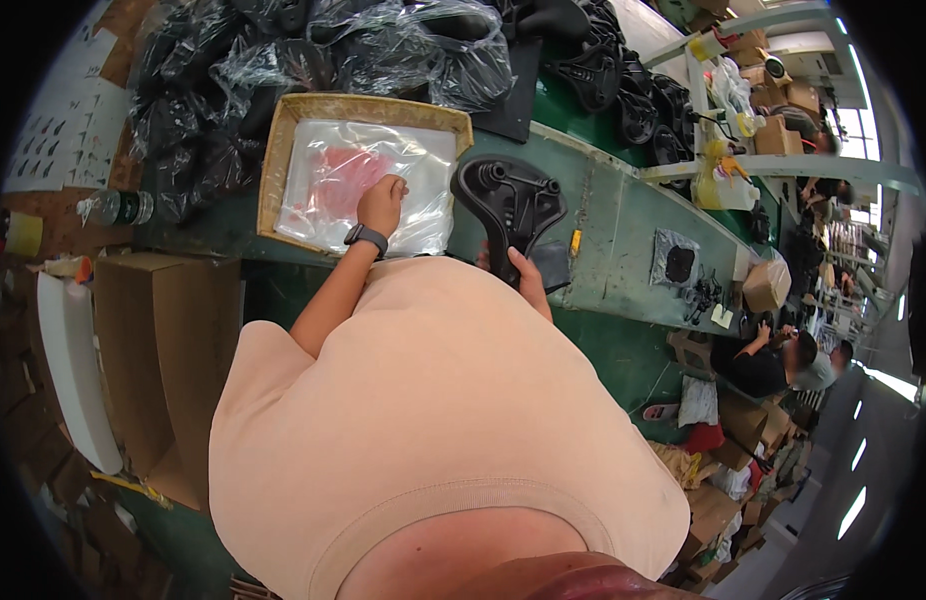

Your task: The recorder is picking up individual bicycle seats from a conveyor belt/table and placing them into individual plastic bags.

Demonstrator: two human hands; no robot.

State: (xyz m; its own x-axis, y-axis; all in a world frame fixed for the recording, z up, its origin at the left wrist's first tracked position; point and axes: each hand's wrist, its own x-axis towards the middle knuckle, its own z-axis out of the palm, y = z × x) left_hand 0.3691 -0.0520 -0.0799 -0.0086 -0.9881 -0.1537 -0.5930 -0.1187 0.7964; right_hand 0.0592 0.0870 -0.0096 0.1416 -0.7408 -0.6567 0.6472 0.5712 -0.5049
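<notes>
The right hand [528, 278] is gripping the narrow end of a black saddle [510, 205], thumb and fingers closed around it, just right of a cardboard tray [268, 170]. The left hand [381, 203], fingers curled, is lying over clear plastic bags [421, 222] inside; whether it is pinching any, I cannot tell. Beyond, plastic-wrapped black items [413, 60] are covering part of the surface [623, 270].

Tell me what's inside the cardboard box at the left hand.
The cardboard box holds flat clear plastic with a pinkish-red patch; the left hand covers part. What lies beneath the plastic is hidden.
</notes>
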